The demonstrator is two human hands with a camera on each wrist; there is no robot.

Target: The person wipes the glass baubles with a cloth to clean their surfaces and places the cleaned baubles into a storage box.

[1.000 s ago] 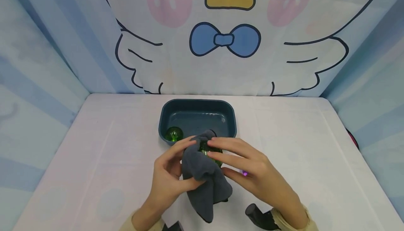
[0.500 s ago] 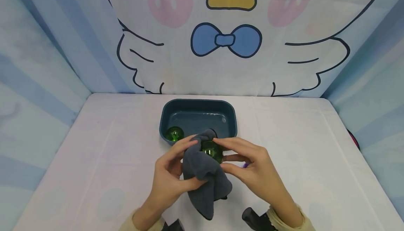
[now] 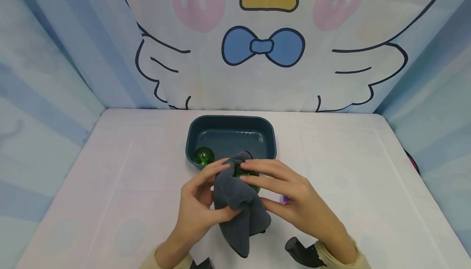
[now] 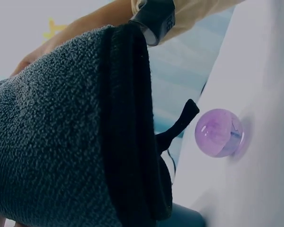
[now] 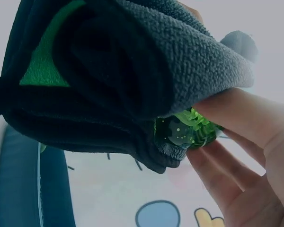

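A clear green ball point(image 5: 201, 126) is tucked in a folded grey towel point(image 3: 235, 197) with dark edging. My left hand point(image 3: 196, 201) grips the towel around the ball, thumb in front and fingers behind. From the right, my right hand point(image 3: 294, 191) holds the ball's exposed side. Two of its fingers lie across the front of the ball in the head view, with the thumb lower down. The towel covers much of the ball, and its loose end hangs below the hands. In the right wrist view, thumb and fingers pinch the ball where it pokes out.
Beyond the hands stands a dark teal basin point(image 3: 231, 118) with another green ball point(image 3: 203, 155) in its near left corner. A purple ball point(image 4: 218, 133) rests on the white table point(image 3: 121, 179), mostly hidden behind my right hand in the head view. Printed curtains enclose the back and sides.
My right fingers slid off to the ball's right side, baring more of it, then came back over its front. The left hand and towel have barely moved.
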